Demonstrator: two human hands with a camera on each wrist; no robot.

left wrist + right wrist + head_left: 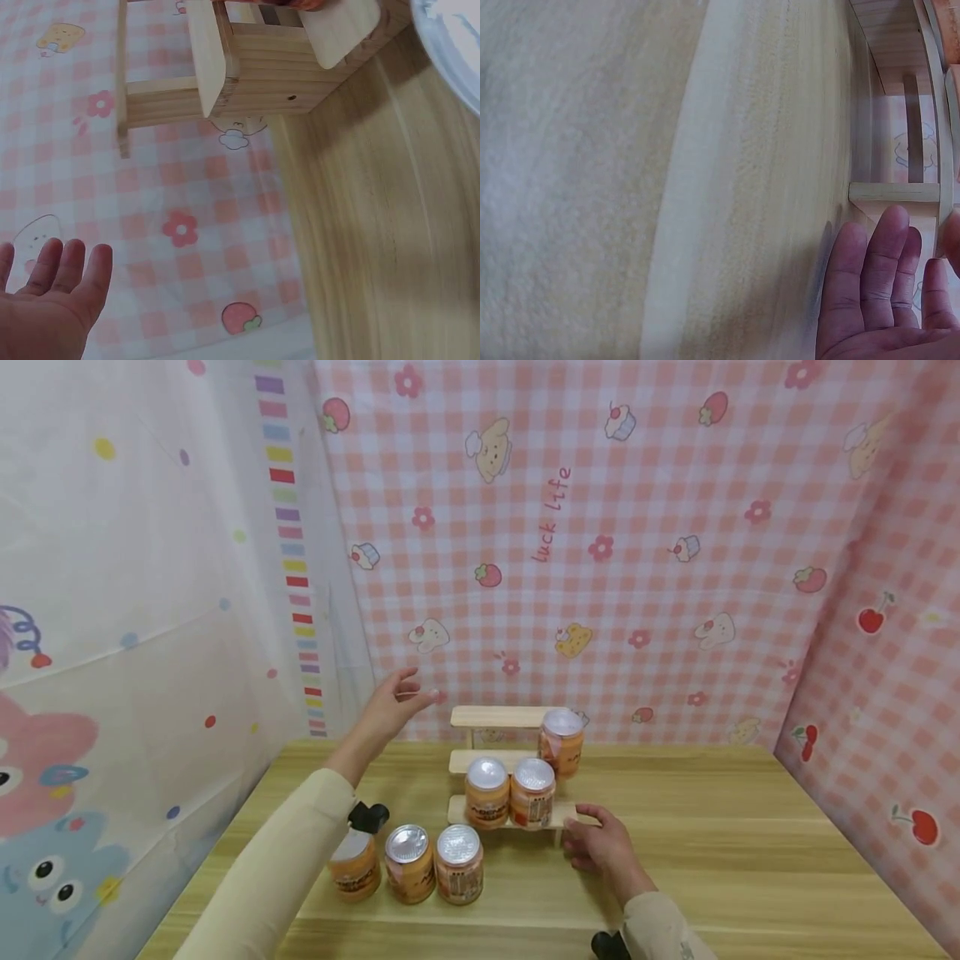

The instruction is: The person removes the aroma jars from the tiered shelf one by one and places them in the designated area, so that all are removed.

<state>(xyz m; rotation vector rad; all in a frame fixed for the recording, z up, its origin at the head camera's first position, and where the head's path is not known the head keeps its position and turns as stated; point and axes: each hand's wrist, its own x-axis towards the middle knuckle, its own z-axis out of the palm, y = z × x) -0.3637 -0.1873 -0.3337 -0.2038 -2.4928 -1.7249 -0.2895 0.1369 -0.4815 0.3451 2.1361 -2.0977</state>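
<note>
Nearest, at the front left of a wooden table, three orange jars with silver foil lids stand in a row: the left jar is partly hidden behind a cream sleeve, the middle jar and the right jar touch side by side. Just right of them, the right hand rests at the near right end of a small wooden step rack — thumb over the end of the lowest step, fingers loosely bent beside it, so it holds the rack lightly. Two more jars stand side by side on that lowest step, touching. One jar stands farther back at the right end of the middle step. The top step is bare wood. To the left of the rack, the left hand is raised in the air, fingers spread and relaxed, grasping nothing; the left wrist view shows its open palm well apart from the rack. Farthest off hangs a pink checked cloth printed with flowers and strawberries.
</note>
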